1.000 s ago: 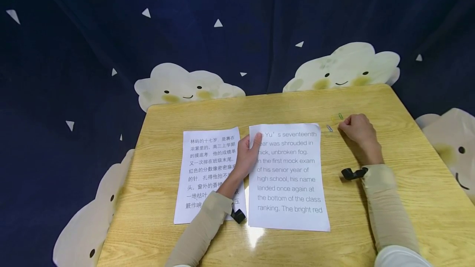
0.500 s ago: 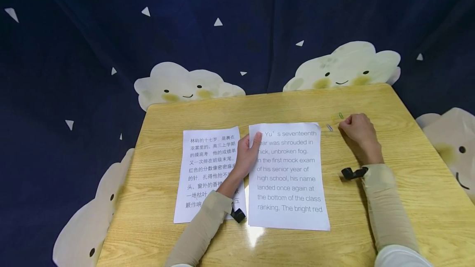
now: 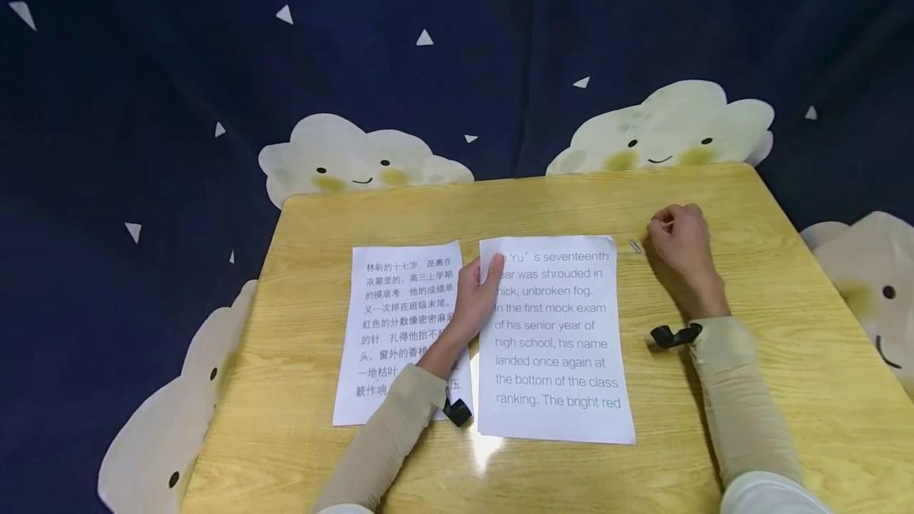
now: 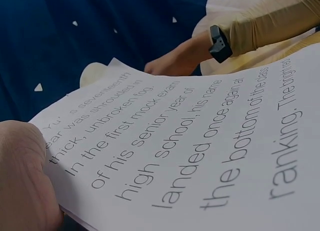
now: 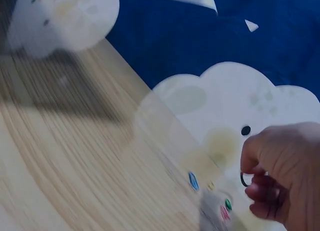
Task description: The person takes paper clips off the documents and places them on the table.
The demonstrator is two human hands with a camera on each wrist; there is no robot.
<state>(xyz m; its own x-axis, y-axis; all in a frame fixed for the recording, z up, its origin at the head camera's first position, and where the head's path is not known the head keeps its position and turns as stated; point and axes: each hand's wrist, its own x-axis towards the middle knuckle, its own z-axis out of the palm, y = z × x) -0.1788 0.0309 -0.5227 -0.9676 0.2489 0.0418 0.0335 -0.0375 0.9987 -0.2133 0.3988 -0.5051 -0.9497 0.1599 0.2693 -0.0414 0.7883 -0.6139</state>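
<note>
My left hand (image 3: 477, 296) holds the left edge of a stack of English-printed paper sheets (image 3: 553, 339), thumb on top, fingers hidden underneath. In the left wrist view the thumb (image 4: 22, 166) lies along the edge of the lifted, curving sheets (image 4: 150, 141). To the right, my right hand (image 3: 684, 240) hovers by the paper clips with its fingers curled. In the right wrist view nothing shows between its thumb and fingers. A blue paper clip (image 5: 193, 181), a yellow one (image 5: 210, 186), a green one (image 5: 228, 204) and a pink one (image 5: 224, 212) lie below that hand (image 5: 285, 176).
Left of the English sheets, a second stack of sheets with Chinese print (image 3: 400, 284) lies partly under the left forearm. The wooden table (image 3: 300, 458) ends at the back against a dark blue curtain (image 3: 500, 62) with cloud pictures.
My right hand has shifted slightly away from me and left, covering the green and yellow paper clips in the head view. The left hand and the sheets hold still.
</note>
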